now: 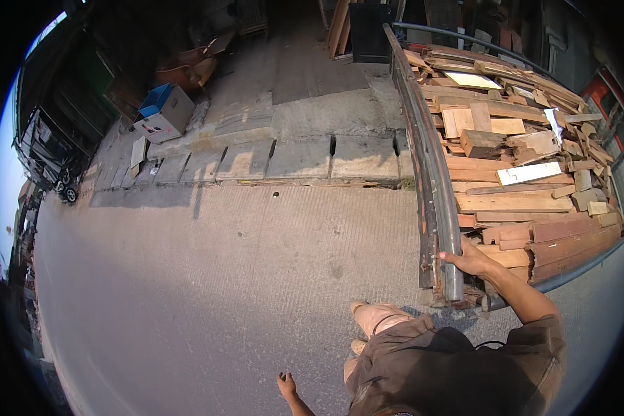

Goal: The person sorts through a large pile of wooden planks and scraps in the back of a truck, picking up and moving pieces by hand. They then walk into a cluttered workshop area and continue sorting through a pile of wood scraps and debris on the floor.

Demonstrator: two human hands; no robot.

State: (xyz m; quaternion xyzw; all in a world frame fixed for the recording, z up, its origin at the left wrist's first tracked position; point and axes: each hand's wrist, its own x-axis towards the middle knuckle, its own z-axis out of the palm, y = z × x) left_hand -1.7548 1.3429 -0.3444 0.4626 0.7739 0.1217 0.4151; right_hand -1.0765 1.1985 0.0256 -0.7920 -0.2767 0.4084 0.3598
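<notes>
My right hand (473, 261) is closed on the near end of a thick grey metal side rail (442, 173), its thumb lying over the pipe. This rail runs away from me along the left side of what looks like a cart bed. Scrap wood planks and blocks (506, 202) are heaped on the bed, some reddish, some pale. A thick wood block (481, 143) and a white-faced strip (530, 173) lie on top. Down by my left side hangs my left hand (286, 383), fingers loosely apart and holding nothing, over the road.
Grooved concrete road (256, 256) lies ahead and left. Beyond it, concrete slabs with dark slots (298, 159) form a raised edge. A white box with a blue rim (165, 114) and a brown chair-like piece (187, 67) stand farther back. A wheeled black frame (52, 156) is at far left.
</notes>
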